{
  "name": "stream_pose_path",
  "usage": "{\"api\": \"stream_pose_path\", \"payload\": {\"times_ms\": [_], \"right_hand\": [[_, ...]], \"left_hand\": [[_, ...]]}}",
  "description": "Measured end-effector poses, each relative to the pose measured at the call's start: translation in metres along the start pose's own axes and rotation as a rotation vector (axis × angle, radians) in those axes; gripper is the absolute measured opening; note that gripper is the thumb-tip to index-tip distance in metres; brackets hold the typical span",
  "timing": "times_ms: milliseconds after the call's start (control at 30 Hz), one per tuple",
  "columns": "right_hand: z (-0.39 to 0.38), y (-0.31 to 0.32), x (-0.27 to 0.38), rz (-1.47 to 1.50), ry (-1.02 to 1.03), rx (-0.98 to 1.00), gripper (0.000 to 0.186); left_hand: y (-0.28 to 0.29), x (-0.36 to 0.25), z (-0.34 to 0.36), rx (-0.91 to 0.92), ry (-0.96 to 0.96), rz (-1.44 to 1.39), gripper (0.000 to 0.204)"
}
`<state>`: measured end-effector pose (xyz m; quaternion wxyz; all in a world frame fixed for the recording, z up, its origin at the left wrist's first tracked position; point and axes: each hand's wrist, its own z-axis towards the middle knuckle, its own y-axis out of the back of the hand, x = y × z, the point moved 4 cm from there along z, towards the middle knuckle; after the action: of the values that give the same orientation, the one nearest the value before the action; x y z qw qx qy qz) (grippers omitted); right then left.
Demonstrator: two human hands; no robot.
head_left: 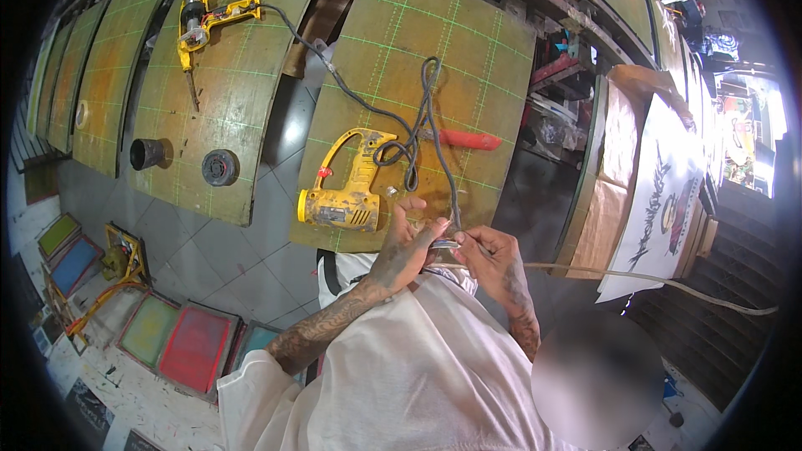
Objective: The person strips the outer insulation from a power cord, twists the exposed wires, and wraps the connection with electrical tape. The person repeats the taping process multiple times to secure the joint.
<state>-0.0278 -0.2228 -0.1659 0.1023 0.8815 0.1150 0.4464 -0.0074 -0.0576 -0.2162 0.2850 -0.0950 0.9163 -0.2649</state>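
Grey cord (443, 159) runs near from the yellow tool (347, 192) into both hands. Left hand (405, 246) and right hand (493, 255) fingers pinch shut on its end; keep that grip close and steady.

Grey tiled floor (242, 259) showing between worn, grid-marked printing boards (225, 83) fanning outward; coloured screen frames (192, 347) lying below left; daylight coming in at far right.

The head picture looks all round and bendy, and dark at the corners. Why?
In the head view, a fisheye lens curves the straight edges of the green boards toward the rim and leaves black corners. The middle stays sharp: both hands and the yellow power tool are clear.
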Motion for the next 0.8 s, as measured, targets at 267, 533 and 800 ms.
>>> {"api": "stream_pose_path", "payload": {"times_ms": [267, 533, 800], "right_hand": [[0.003, -0.005, 0.001, 0.169, -0.14, 0.102, 0.029], [0.005, -0.008, -0.008, 0.179, -0.184, 0.109, 0.027], [-0.003, -0.011, -0.019, 0.261, -0.173, 0.104, 0.021]], "left_hand": [[0.017, 0.018, 0.016, 0.034, 0.006, 0.032, 0.03], [0.016, 0.014, 0.013, 0.06, -0.092, 0.086, 0.025], [-0.003, -0.017, -0.024, 0.174, -0.155, 0.267, 0.031]]}}
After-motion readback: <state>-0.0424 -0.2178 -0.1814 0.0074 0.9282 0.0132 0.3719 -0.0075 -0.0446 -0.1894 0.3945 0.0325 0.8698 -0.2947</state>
